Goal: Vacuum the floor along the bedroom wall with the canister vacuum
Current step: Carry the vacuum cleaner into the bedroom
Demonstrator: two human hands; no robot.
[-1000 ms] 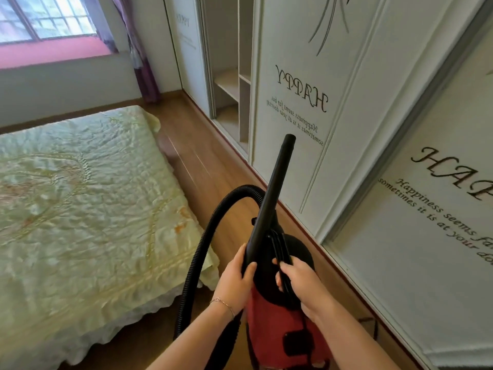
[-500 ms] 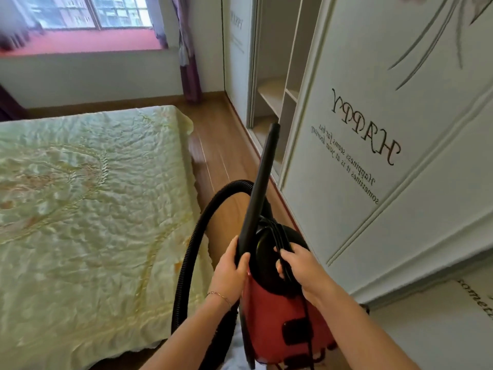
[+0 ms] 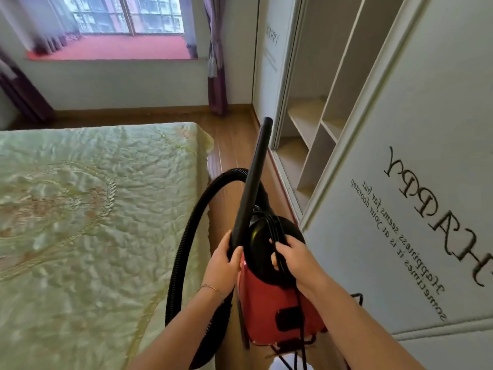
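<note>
A red canister vacuum [image 3: 269, 303] with a black top is held up in front of me, above the wooden floor [image 3: 232, 145]. My right hand [image 3: 292, 259] grips the black carry handle and cord on its top. My left hand [image 3: 224, 263] grips the base of the black wand [image 3: 254, 177], which points forward and up toward the wardrobe. A black ribbed hose [image 3: 186, 244] loops from the wand out to the left and down past my left arm. A black cord [image 3: 302, 337] hangs down the canister's side.
A bed with a pale green quilt [image 3: 88, 222] fills the left. A white wardrobe with lettered sliding doors [image 3: 416, 209] runs along the right, one section open onto shelves [image 3: 314, 134]. A narrow strip of floor lies between them. A window and purple curtain [image 3: 216, 76] stand ahead.
The view has swung up and toward the window as I moved along the aisle. Both hands keep the same grips on the wand and the handle; the canister stays lifted.
</note>
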